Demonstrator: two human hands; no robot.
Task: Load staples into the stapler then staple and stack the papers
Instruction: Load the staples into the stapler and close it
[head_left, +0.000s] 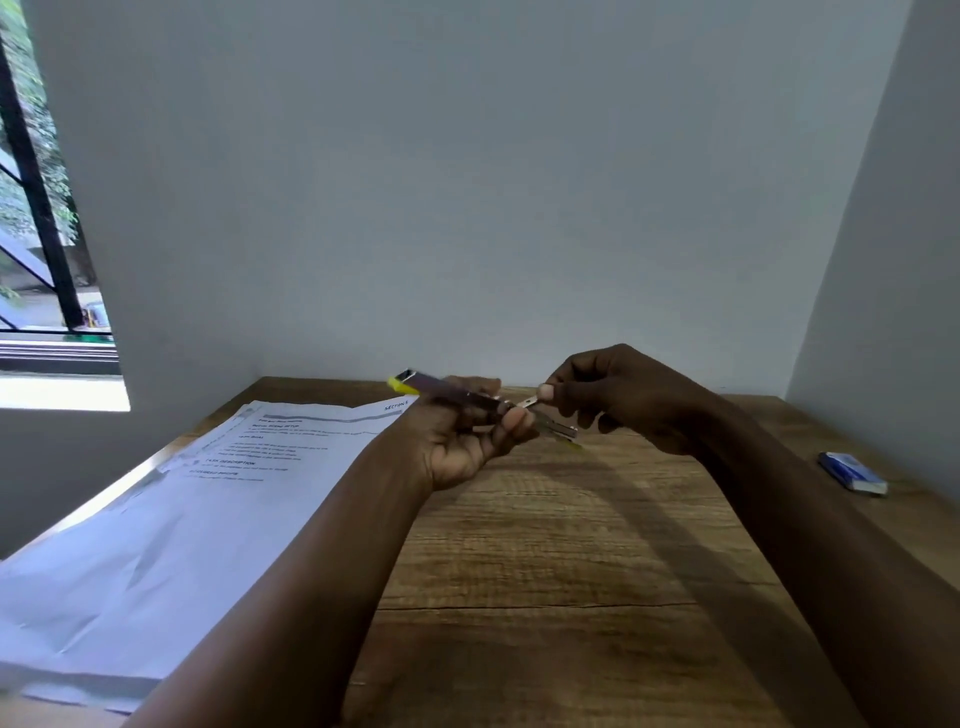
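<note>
Head view | left hand (460, 441) grips stapler (452, 392) above tabletop (571, 571) | right hand (618, 397) pinches metal piece (531, 401) at its end | loading appears underway | papers (171, 499) lie left, unstapled; staple box (852, 473) right

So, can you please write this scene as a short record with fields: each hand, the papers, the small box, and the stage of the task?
left hand: grips the dark stapler with yellow ends, held above the table
right hand: pinches a thin silver metal strip at the stapler's end
papers: white printed stack, on the left of the wooden table
small box: blue and white, on the table at far right
stage: loading staples; nothing stapled yet
</note>
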